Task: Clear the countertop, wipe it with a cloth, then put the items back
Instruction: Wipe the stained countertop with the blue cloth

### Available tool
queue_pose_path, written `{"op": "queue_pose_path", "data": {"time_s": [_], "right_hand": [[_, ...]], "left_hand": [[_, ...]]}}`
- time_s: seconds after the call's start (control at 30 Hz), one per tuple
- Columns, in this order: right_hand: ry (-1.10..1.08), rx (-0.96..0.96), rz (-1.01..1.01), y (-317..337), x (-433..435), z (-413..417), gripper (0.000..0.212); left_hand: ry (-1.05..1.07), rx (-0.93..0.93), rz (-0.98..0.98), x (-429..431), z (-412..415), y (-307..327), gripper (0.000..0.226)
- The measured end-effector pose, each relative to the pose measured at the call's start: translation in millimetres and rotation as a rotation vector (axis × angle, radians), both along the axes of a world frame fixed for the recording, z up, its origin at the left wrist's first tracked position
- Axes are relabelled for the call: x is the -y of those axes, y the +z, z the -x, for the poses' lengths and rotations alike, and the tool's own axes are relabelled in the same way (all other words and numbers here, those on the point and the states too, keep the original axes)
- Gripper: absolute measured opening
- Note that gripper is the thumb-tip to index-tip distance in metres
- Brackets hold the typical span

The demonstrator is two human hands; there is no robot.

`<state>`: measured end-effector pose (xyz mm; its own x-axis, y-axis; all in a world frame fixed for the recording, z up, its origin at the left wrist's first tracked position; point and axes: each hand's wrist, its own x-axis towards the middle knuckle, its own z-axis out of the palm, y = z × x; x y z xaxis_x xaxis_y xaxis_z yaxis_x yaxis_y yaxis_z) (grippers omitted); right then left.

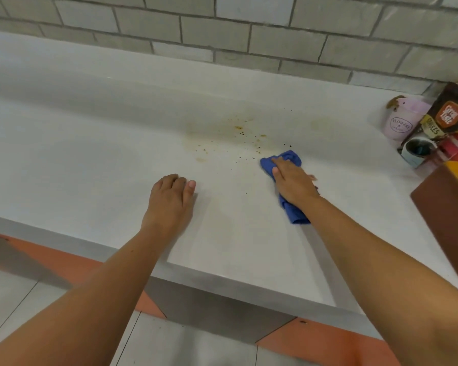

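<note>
Wiping step in hand: right hand (pixel 294 184) lies flat, fingers straight, pressing the blue cloth (pixel 292 157) onto the white countertop (pixel 90 154) just right of centre. The left hand (pixel 169 199) rests at its 9 o'clock, fingers loosely bent, holding nothing. Brown stains and dark specks (pixel 238 133) sit unwiped at 10 to 11 o'clock off the cloth, so the next move likely calls for a firm push that way; lilac cup (pixel 401 122), brown pouch (pixel 450 112) and small jar (pixel 418 151) crowd the 3 o'clock edge, put-back not yet begun.
</note>
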<state>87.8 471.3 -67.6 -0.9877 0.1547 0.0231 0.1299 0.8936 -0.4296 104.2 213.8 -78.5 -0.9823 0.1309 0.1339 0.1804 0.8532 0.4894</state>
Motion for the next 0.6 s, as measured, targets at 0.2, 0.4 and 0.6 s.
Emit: {"op": "queue_pose_path", "data": {"time_s": [0.2,0.4,0.6], "right_hand": [[0.427,-0.043,0.02,-5.5,70.7,-72.3,0.044],[-0.127,-0.017,-0.046,-9.7,-9.1,1.3,0.044],[-0.074,-0.045,0.026,-8.2,36.0,34.0,0.04]], "left_hand": [[0.014,0.006,-0.021,-0.8,-1.4,4.3,0.046],[0.007,0.012,-0.045,1.6,0.8,0.7,0.049],[0.011,0.012,-0.108,3.6,4.0,-3.3,0.051]]}}
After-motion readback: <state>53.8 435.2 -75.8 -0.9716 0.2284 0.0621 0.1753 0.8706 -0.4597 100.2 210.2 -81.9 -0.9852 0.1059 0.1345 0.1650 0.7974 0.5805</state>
